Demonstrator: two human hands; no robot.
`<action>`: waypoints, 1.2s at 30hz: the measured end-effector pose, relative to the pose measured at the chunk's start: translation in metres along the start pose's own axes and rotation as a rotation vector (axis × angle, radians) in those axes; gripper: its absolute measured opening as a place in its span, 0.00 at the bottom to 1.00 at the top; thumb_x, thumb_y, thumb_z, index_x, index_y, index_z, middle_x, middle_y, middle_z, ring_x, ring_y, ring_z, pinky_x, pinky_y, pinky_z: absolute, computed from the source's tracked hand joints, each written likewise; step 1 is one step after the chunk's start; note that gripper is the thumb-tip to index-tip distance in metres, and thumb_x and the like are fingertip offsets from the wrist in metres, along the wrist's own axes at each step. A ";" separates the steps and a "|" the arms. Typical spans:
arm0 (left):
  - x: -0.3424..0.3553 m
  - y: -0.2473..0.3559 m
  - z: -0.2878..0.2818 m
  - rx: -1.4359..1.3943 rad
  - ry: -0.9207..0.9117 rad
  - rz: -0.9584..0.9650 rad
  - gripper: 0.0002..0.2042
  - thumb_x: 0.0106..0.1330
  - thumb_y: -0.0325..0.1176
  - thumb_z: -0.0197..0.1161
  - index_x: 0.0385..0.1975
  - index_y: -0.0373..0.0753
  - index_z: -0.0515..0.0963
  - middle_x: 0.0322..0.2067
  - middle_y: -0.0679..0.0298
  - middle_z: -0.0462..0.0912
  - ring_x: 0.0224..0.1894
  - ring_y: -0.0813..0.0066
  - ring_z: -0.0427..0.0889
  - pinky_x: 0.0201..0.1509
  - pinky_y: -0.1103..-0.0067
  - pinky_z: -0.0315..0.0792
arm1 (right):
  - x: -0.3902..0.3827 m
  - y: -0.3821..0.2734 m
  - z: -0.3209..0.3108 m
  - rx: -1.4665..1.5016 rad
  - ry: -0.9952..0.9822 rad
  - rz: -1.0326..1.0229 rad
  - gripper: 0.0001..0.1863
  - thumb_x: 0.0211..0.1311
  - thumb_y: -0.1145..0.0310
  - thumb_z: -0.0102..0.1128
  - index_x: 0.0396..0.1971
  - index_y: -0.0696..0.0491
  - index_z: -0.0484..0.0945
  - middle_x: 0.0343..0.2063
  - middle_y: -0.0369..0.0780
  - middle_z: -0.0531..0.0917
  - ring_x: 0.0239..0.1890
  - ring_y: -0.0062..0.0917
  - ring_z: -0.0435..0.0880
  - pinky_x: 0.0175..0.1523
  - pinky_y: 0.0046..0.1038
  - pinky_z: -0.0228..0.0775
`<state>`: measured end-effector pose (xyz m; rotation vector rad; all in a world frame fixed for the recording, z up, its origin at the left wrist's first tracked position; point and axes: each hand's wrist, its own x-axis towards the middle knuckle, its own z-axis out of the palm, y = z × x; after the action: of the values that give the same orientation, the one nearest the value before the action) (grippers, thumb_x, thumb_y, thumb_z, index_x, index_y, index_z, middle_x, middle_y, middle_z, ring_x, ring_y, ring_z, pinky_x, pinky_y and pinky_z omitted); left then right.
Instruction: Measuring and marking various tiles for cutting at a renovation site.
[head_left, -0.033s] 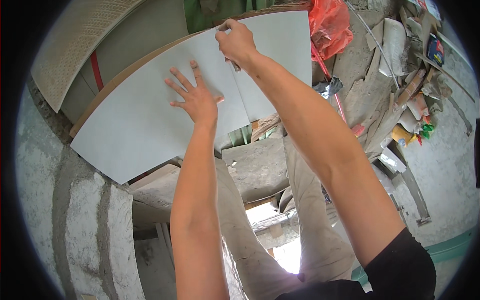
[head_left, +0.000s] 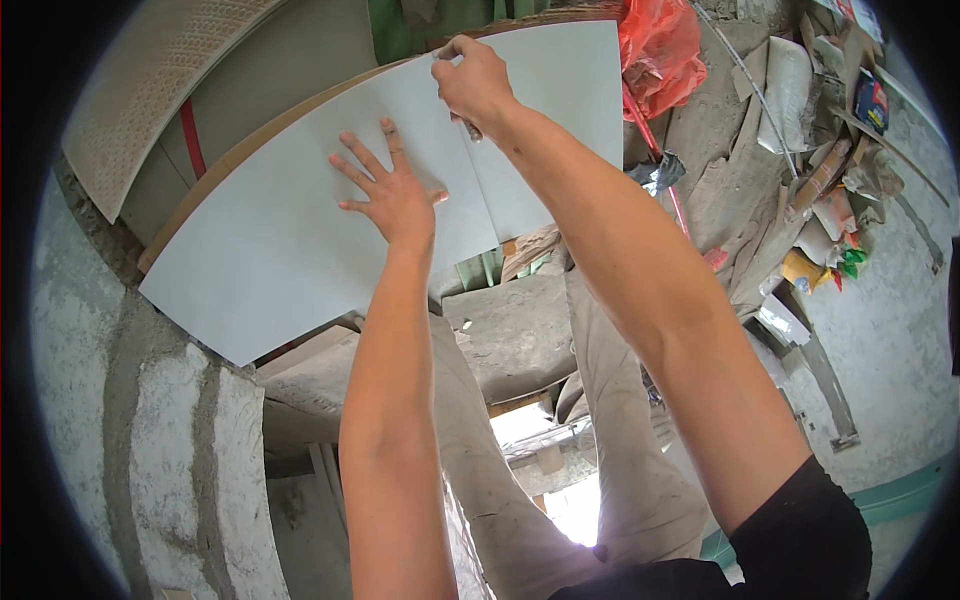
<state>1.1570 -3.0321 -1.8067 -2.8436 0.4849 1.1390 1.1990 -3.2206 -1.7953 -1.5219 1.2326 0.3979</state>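
Observation:
A large white sheet (head_left: 260, 230) lies before me, curved along its far left edge, with a seam or scored line across its right part. My left hand (head_left: 395, 195) presses flat on it left of that line, fingers spread. My right hand (head_left: 470, 85) is closed round a slim metal tool (head_left: 473, 131) at the line's upper end, by the sheet's far edge. A brown board edge (head_left: 200, 190) shows beneath the sheet.
A textured cream panel (head_left: 150, 100) stands at upper left. At right are a red plastic bag (head_left: 660, 50), a thin rod (head_left: 755, 90) and scattered scraps (head_left: 820, 220). Pale, rough concrete blocks (head_left: 170, 450) lie at lower left; my trousered legs (head_left: 640, 470) are below.

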 end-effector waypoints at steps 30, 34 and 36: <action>-0.006 -0.007 0.024 -0.043 0.084 0.088 0.72 0.45 0.56 0.90 0.87 0.66 0.40 0.85 0.39 0.26 0.83 0.18 0.28 0.67 0.18 0.56 | -0.140 0.200 0.002 0.025 -0.050 0.235 0.14 0.68 0.66 0.62 0.47 0.60 0.83 0.21 0.42 0.83 0.15 0.27 0.79 0.20 0.35 0.73; -0.011 -0.023 0.024 -0.006 0.121 0.112 0.72 0.45 0.56 0.90 0.87 0.66 0.40 0.85 0.39 0.27 0.83 0.17 0.28 0.67 0.18 0.57 | -0.174 0.259 0.021 0.034 -0.064 0.246 0.13 0.67 0.68 0.62 0.45 0.60 0.84 0.23 0.45 0.85 0.17 0.32 0.82 0.24 0.38 0.77; -0.014 -0.029 0.021 -0.007 0.127 0.115 0.72 0.45 0.56 0.90 0.87 0.67 0.40 0.85 0.39 0.27 0.82 0.17 0.28 0.66 0.18 0.57 | -0.199 0.293 0.030 -0.032 -0.074 0.362 0.13 0.65 0.70 0.62 0.44 0.60 0.85 0.27 0.49 0.88 0.21 0.40 0.87 0.31 0.42 0.82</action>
<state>1.1422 -2.9976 -1.8152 -2.9410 0.6601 0.9815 0.8813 -3.0620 -1.8039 -1.2968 1.4510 0.7078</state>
